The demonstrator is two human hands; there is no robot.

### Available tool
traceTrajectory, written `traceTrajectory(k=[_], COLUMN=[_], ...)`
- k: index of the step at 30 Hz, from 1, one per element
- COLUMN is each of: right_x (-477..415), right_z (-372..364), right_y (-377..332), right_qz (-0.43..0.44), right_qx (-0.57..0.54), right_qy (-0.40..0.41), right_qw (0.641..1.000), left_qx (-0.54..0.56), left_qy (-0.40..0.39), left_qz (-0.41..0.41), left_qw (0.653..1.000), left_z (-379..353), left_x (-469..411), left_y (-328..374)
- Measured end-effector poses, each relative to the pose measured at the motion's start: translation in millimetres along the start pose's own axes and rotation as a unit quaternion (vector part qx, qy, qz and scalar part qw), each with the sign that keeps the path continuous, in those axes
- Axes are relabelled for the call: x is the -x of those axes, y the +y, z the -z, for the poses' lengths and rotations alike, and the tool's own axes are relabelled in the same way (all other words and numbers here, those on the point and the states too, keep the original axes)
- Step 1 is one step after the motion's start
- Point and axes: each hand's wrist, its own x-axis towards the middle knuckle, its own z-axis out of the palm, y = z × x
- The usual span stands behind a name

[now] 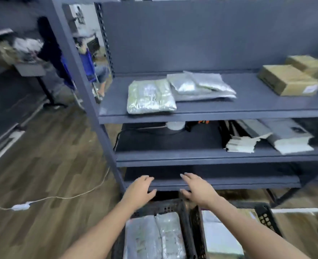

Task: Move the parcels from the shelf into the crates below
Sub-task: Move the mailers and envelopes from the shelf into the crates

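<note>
Parcels lie on the top shelf point(248, 103), well above the hands: a bubble-wrapped parcel point(151, 97) close to the front edge at the left, overlapping silver mailers point(201, 86) just beside it, and two boxes point(289, 81) at the far right. On the floor below stand two black crates. The left crate point(165, 207) already holds wrapped parcels point(154, 236), and the right crate point(264, 214) holds pale packets point(219, 234).

Both hands are empty. The left hand point(141, 189) and right hand point(199, 189) hover apart, fingers loosely spread and gripping nothing, over the far rims of the crates and in front of the lowest shelf board point(238, 185).

The next job, as I judge it, is a reach up for another parcel, and that is where trouble sits:

- The mailers look slick and lie one on another, so pulling one could drag its neighbour off the edge.
- The bubble-wrapped parcel sits near the lip, so a careless brush might tip it to the floor rather than into a crate.
- Hands coming straight up could knock the two lower boards.
- A white cable point(61, 197) trails across the floor at the left — a snag risk for a sideways step.
</note>
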Motion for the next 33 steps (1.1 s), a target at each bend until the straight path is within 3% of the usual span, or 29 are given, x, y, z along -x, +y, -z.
traceTrajectory(k=[6, 12, 18, 33], right_x=[37.7, 47.6, 26.9, -97.4], right_z=[109.1, 151.2, 174.9, 265.6], right_y=[-3.2, -6.5, -4.5, 41.5], right_qz=[-0.002, -0.020, -0.010, -0.104], right_qx=[0.015, -0.010, 0.006, 0.039], right_qy=[0.101, 0.167, 0.192, 0.240], right_qw=[0.995, 0.986, 0.981, 0.965], left_qx=[-0.013, -0.030, -0.012, 0.003], left_qy=[0.093, 0.169, 0.191, 0.211], left_qz=[-0.043, -0.074, -0.092, -0.182], left_qw=[0.995, 0.982, 0.977, 0.960], left_z=[99.4, 154.2, 188.2, 253.4], left_x=[18.2, 18.4, -18.3, -165.1], left_y=[45.3, 68.1, 67.7, 94.6])
